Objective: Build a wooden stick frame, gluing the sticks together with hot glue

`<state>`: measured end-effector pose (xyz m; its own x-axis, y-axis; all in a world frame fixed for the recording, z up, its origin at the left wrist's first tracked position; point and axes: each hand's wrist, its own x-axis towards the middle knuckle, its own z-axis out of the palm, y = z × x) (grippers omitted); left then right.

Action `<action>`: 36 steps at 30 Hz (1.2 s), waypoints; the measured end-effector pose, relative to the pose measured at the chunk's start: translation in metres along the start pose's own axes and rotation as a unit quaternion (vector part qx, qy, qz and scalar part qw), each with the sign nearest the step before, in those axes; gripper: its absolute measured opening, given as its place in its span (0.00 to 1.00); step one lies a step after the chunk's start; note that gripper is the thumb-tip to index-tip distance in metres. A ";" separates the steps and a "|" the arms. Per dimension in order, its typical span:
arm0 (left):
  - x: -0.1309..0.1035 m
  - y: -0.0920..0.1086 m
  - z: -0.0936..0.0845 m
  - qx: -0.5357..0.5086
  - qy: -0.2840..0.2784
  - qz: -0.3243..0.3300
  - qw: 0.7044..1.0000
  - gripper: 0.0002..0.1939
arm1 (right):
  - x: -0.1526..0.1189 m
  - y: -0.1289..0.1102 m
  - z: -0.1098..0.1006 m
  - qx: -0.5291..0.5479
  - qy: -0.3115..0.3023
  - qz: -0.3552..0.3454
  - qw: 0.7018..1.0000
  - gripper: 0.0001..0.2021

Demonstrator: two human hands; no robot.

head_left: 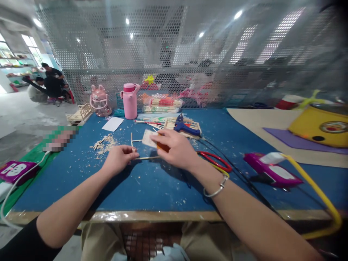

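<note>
Near the middle of the blue table (108,195), my left hand (119,158) pinches the corner of a small frame of thin wooden sticks (132,139). One stick runs from its fingertips to the right, passing below my right hand (176,148). The fingers of my right hand are bent over an orange object (163,145), which they largely cover. A pale flat piece (149,138) lies against those fingers on the left. Just behind my right hand, a blue glue gun (187,128) rests on a wooden stick panel (195,125).
Wood scraps (104,144) lie left of my hands. A pink bottle (130,101), a clear jug (100,103) and a white card (113,124) stand or lie behind. Red-handled scissors (216,161), a black cable and a purple power strip (272,169) are at right.
</note>
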<state>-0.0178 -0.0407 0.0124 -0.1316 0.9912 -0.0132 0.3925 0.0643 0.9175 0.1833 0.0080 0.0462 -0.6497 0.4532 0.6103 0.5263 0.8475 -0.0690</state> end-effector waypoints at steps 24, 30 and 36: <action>0.024 0.074 -0.056 -0.410 -0.029 -0.159 0.898 0.19 | 0.012 0.044 -0.026 0.554 0.108 0.391 0.727 0.12; 0.050 0.057 -0.045 -0.396 -0.040 -0.266 0.878 0.18 | 0.011 0.037 -0.020 0.577 -0.074 0.460 0.671 0.09; 0.043 0.022 -0.027 -0.296 -0.045 -0.151 0.942 0.13 | 0.008 0.041 -0.009 0.454 -0.072 0.476 0.750 0.04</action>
<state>-0.0393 0.0001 0.0428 -0.0686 0.9457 -0.3178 -0.2313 0.2948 0.9271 0.2049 0.0439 0.0555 -0.3039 0.9420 -0.1423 0.2402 -0.0687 -0.9683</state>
